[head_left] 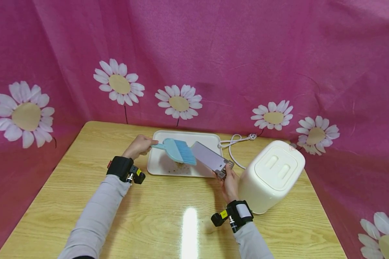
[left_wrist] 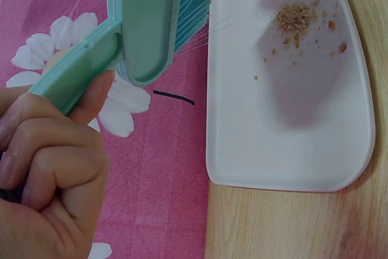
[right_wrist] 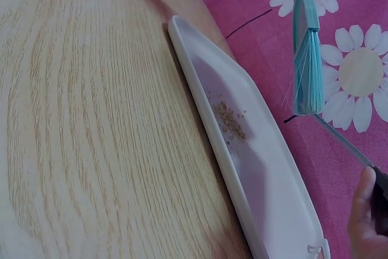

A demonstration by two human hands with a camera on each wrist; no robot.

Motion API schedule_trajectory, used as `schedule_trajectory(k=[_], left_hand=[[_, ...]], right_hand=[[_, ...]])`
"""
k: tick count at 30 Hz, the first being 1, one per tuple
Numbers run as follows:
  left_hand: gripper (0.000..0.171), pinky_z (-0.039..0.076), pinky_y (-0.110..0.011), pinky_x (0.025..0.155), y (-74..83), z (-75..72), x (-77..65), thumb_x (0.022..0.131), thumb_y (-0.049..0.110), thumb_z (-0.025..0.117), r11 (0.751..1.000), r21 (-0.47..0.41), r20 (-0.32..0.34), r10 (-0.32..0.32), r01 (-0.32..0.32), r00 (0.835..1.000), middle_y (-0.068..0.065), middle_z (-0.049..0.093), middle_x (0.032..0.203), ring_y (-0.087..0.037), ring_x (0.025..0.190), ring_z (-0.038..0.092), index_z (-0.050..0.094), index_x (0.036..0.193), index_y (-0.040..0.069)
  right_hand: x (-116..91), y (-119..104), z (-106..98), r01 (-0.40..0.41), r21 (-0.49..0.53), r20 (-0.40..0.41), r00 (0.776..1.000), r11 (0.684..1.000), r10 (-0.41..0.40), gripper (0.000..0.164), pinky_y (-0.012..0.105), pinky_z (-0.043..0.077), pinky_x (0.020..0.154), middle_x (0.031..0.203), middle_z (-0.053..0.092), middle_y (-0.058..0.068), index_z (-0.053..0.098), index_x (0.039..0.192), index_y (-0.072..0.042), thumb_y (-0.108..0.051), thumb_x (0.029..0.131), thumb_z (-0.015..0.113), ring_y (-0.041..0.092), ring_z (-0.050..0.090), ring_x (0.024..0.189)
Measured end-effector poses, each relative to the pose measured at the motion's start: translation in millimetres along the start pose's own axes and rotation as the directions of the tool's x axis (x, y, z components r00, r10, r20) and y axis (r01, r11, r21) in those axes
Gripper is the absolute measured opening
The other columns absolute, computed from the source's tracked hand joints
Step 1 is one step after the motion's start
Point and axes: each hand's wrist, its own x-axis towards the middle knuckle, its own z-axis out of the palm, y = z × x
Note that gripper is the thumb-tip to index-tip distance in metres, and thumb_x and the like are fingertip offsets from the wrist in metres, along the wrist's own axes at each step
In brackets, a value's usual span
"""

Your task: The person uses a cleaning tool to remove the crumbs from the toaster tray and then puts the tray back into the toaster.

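Above the white tray (head_left: 155, 163), my left hand (head_left: 140, 145) grips the handle of a light blue hand brush (head_left: 175, 150). Its bristles point right, at the far end of a flat metal crumb tray (head_left: 209, 156). My right hand (head_left: 229, 181) holds that crumb tray by its dark end, fingers below and thumb on top. In the right wrist view the bristle tips meet the crumb tray's thin edge. Brown crumbs (left_wrist: 295, 19) lie in a small heap on the white tray, with loose bits scattered around it. The brush hides part of the heap in the head view.
A cream toaster (head_left: 272, 176) with two slots in its top stands right of my right hand. Its white cord and plug (head_left: 252, 137) lie behind, near the tray's right end. A pink flowered cloth (head_left: 214, 64) hangs around the wooden table (head_left: 149, 223).
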Motion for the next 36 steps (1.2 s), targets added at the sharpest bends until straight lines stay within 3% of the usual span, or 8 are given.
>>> schedule_trajectory(k=[1,5,15,19,23,27,32,36], left_hand=[[0.031,0.022,-0.021,0.046,0.0,-0.6,-0.4,0.089,0.015,0.052,1.000,0.000,0.000,0.000,0.000,1.000,0.004,0.033,0.047,-0.007,0.043,0.027,0.047,0.060,0.006],[0.030,0.022,-0.021,0.045,-2.2,-3.8,-0.4,0.089,0.015,0.052,1.000,0.004,0.001,0.005,-0.005,1.000,0.004,0.033,0.047,-0.008,0.043,0.026,0.049,0.061,0.005],[0.031,0.020,-0.022,0.044,-11.8,-8.4,2.5,0.089,0.015,0.051,1.000,-0.006,0.010,0.026,-0.026,1.000,0.003,0.032,0.047,-0.009,0.042,0.024,0.054,0.059,0.006],[0.027,0.021,-0.021,0.044,-12.0,-8.9,2.4,0.089,0.016,0.052,0.999,0.034,-0.008,0.031,-0.031,0.999,0.003,0.034,0.048,-0.008,0.042,0.025,0.056,0.066,0.002],[0.026,0.022,-0.021,0.044,-11.6,-10.8,1.8,0.089,0.016,0.052,0.998,0.056,-0.025,0.030,-0.028,0.999,0.003,0.034,0.049,-0.008,0.042,0.026,0.056,0.069,0.000],[0.024,0.021,-0.021,0.046,-11.6,-12.6,0.9,0.089,0.016,0.051,1.000,0.015,-0.027,0.025,-0.025,0.999,0.004,0.033,0.048,-0.008,0.043,0.026,0.056,0.077,-0.004],[0.022,0.023,-0.020,0.048,-12.5,-9.3,0.4,0.090,0.016,0.051,0.995,-0.080,0.053,0.064,-0.060,0.997,0.004,0.032,0.052,-0.007,0.046,0.026,0.057,0.089,-0.005],[0.020,0.024,-0.019,0.049,-10.1,-0.1,-0.5,0.090,0.016,0.051,0.980,-0.157,0.146,0.143,-0.120,0.979,0.004,0.031,0.053,-0.006,0.045,0.025,0.058,0.084,-0.002]], right_hand=[[0,0,0,0.000,-0.007,-0.004,1.000,1.000,0.000,0.047,0.012,0.029,0.042,0.080,0.061,0.000,0.034,0.130,0.007,-0.028,0.098,0.033,0.007,0.061,0.063],[0,0,0,0.015,0.025,-0.007,1.000,1.000,-0.015,0.047,0.011,0.042,0.052,0.084,0.060,0.001,0.032,0.130,0.009,-0.025,0.098,0.033,0.007,0.061,0.068],[-1,-3,1,0.021,0.055,-0.029,0.999,0.998,-0.019,0.046,0.016,0.049,0.062,0.086,0.060,0.002,0.031,0.131,0.010,-0.022,0.098,0.032,0.008,0.061,0.073],[-1,-4,0,0.017,0.055,-0.018,1.000,0.998,-0.016,0.047,0.012,0.043,0.052,0.085,0.060,0.002,0.030,0.132,0.009,-0.023,0.098,0.032,0.008,0.062,0.070],[2,2,-3,0.062,0.058,-0.011,0.998,0.996,-0.062,0.050,0.014,0.047,0.058,0.088,0.059,0.003,0.031,0.130,0.010,-0.026,0.097,0.036,0.008,0.061,0.073],[23,23,-24,0.123,0.143,0.061,0.989,0.982,-0.133,0.045,0.023,0.051,0.069,0.095,0.060,0.011,0.041,0.124,0.009,-0.025,0.094,0.044,0.015,0.061,0.082],[31,32,-33,0.133,0.162,0.086,0.985,0.978,-0.148,0.043,0.023,0.051,0.068,0.099,0.060,0.016,0.044,0.122,0.010,-0.022,0.094,0.046,0.018,0.061,0.086],[16,20,-15,0.125,0.050,0.045,0.991,0.991,-0.128,0.051,0.021,0.050,0.070,0.104,0.058,0.016,0.038,0.127,0.011,-0.029,0.095,0.041,0.013,0.060,0.086]])
